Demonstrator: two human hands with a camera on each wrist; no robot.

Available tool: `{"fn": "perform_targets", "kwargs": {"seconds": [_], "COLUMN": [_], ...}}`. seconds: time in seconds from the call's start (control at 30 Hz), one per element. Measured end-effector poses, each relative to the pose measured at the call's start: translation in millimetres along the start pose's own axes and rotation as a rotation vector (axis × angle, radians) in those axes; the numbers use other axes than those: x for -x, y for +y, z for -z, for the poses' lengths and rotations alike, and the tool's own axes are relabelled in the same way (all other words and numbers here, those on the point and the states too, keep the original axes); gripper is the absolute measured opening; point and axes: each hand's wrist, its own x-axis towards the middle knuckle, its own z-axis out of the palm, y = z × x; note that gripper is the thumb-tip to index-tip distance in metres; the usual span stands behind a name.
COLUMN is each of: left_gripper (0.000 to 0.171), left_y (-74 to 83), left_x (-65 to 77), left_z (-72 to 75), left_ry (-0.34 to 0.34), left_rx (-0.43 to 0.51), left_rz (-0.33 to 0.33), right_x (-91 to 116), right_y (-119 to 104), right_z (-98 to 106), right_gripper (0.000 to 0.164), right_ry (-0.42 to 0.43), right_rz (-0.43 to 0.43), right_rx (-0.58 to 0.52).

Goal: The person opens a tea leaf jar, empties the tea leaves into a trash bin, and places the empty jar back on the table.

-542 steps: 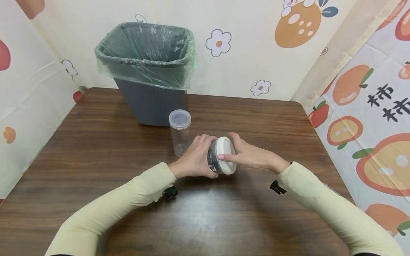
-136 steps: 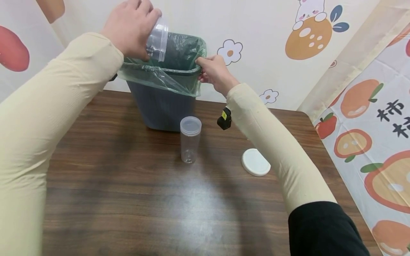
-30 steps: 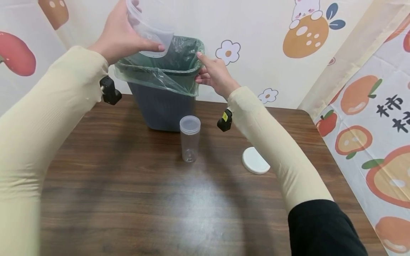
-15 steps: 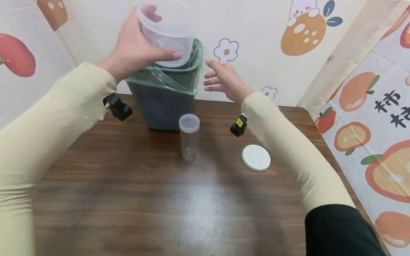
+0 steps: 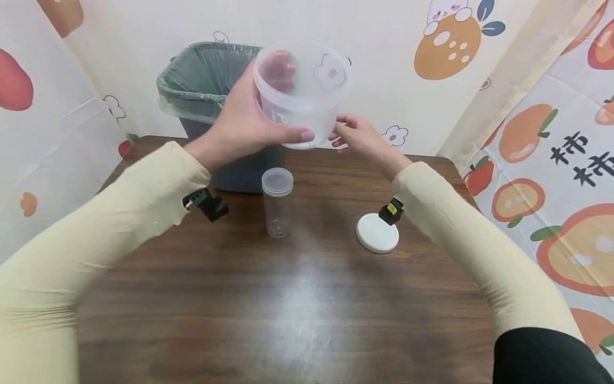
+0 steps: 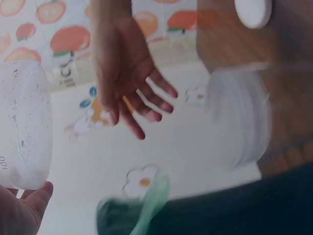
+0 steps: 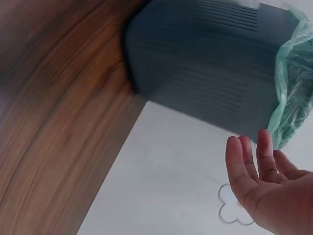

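Observation:
My left hand (image 5: 240, 122) grips a clear plastic tub (image 5: 307, 114) around its left side, thumb across the front. The tub has no lid on and is held up in front of the bin's right side. Dark specks dot its wall in the left wrist view, where a "100" mark shows on the tub (image 6: 24, 122). My right hand (image 5: 366, 143) is just right of the tub with its fingers loosely extended; the left wrist view shows a gap between them. Nothing is in the right hand (image 7: 276, 196) in its own wrist view. A white round lid (image 5: 377, 233) lies on the table.
A dark grey bin (image 5: 247, 173) with a green liner (image 5: 187, 104) stands at the table's back left, partly behind the left hand. A tall clear jar (image 5: 277, 208) with a translucent cap stands upright before it. A patterned cloth wall (image 5: 374, 80) closes off the back.
Over the last second the left hand has carried the tub rightward and down, away from over the bin. The right hand has let go of the bin's rim and moved right. Earlier, the lid was on the tub.

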Motion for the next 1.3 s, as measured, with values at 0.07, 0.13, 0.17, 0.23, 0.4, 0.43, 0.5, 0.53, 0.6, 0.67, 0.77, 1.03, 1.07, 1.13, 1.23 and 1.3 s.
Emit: {"fn": "perform_targets", "kwargs": {"seconds": [0.07,0.13,0.17,0.23,0.4,0.43,0.5,0.53,0.6,0.67,0.77,1.03,1.07,1.13,1.23,1.3], "left_gripper": [0.099,0.098,0.097,0.096,0.095,0.095,0.096,0.097,0.098,0.1,0.102,0.103,0.103,0.104,0.104,0.104], "left_y": [-3.8,-6.9,-8.4,-11.1,-18.2,-19.8,-23.2,-25.0,-28.7,-32.5,-38.1,-50.7,-52.9,-57.5,-64.5,-69.4], "left_x": [7.4,14.0,16.6,21.6,34.3,37.3,43.6,46.6,52.2,56.6,61.3,71.0,72.1,74.8,80.3,84.4], "left_z": [-7.1,-12.9,-15.6,-20.2,-27.8,-29.1,-32.4,-34.4,-39.3,-45.0,-53.7,-72.8,-75.4,-80.6,-88.0,-92.6], "left_ry": [-0.028,-0.051,-0.057,-0.065,-0.072,-0.075,-0.081,-0.084,-0.091,-0.102,-0.118,-0.159,-0.167,-0.172,-0.181,-0.184], "left_rx": [0.013,0.033,0.049,0.071,0.085,0.08,0.074,0.071,0.075,0.091,0.097,0.11,0.123,0.126,0.147,0.147], "left_rz": [0.002,0.004,0.006,0.008,0.015,0.013,0.006,0.001,-0.009,-0.02,-0.042,-0.014,-0.007,0.001,0.012,0.023], "right_x": [6,12,14,18,23,23,25,26,30,36,45,63,65,69,76,78], "right_y": [8,15,19,26,45,50,60,66,78,89,106,147,151,157,162,165], "right_z": [4,9,12,17,25,26,29,31,35,39,45,48,47,44,38,33], "right_gripper": [0.046,0.047,0.047,0.047,0.046,0.046,0.045,0.044,0.044,0.044,0.047,0.063,0.064,0.066,0.073,0.079], "right_ry": [-0.015,-0.036,-0.048,-0.069,-0.068,-0.065,-0.078,-0.086,-0.11,-0.138,-0.18,-0.264,-0.267,-0.267,-0.248,-0.232], "right_rz": [0.027,0.051,0.062,0.068,0.043,0.041,0.044,0.042,0.05,0.047,0.028,-0.004,0.005,0.007,-0.022,-0.038], "right_rx": [0.061,0.09,0.088,0.083,0.105,0.126,0.173,0.199,0.254,0.31,0.375,0.51,0.538,0.593,0.669,0.699]}}
